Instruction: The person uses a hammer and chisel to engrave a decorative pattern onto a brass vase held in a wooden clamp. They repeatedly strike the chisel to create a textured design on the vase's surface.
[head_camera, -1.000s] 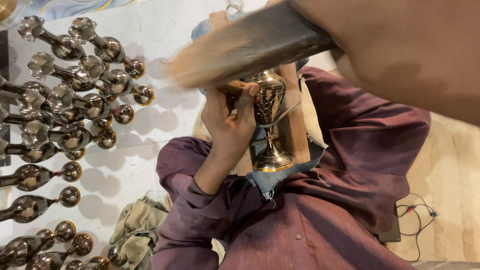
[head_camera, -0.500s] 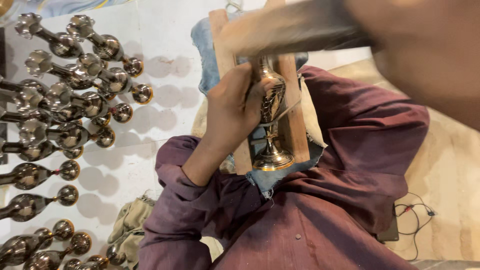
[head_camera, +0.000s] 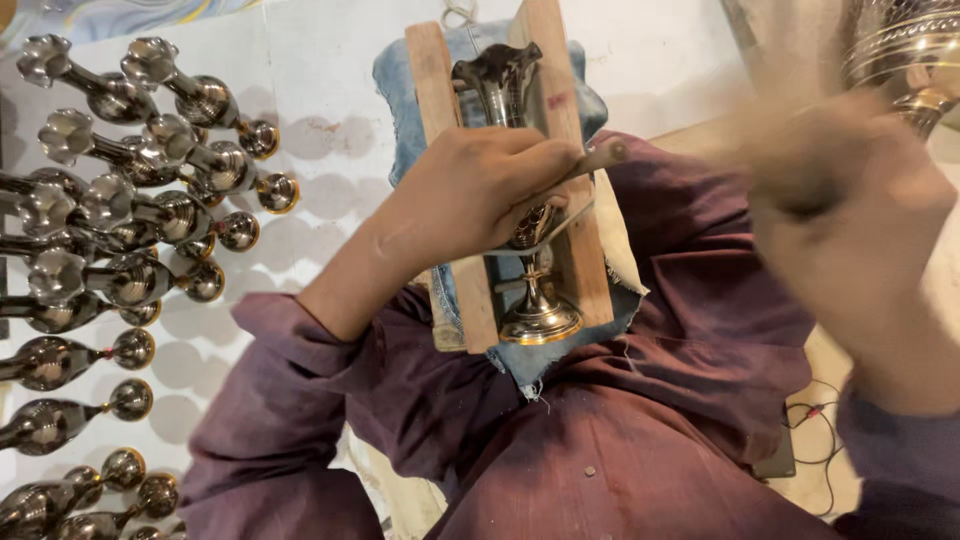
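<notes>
A dark metal vase (head_camera: 520, 200) with a flared, scalloped mouth and a brass-coloured round foot lies on its side in the person's lap, cradled between two upright wooden slats (head_camera: 440, 180) that rest on a folded piece of blue denim cloth (head_camera: 400, 90). The left hand (head_camera: 480, 190) is clenched over the vase's belly, pressing it down into the gap between the slats, and its fingers also pinch a thin wooden-handled tool (head_camera: 590, 160) whose end pokes out toward the right. The vase's mouth points away from the body and its foot points toward the maroon shirt (head_camera: 600, 450). The right hand (head_camera: 850, 230) is blurred in the near right of the view, well apart from the vase; I cannot tell whether it grips anything or what state its fingers are in. Just above it, at the top right corner, part of another engraved brass vessel (head_camera: 900, 50) shows. To the left, on the pale floor (head_camera: 330, 60), many finished metal vases (head_camera: 130, 200) of the same shape lie on their sides in rows, mouths pointing left and round feet pointing right, some touching one another. A thin cable (head_camera: 810, 415) lies on the floor at the lower right.
</notes>
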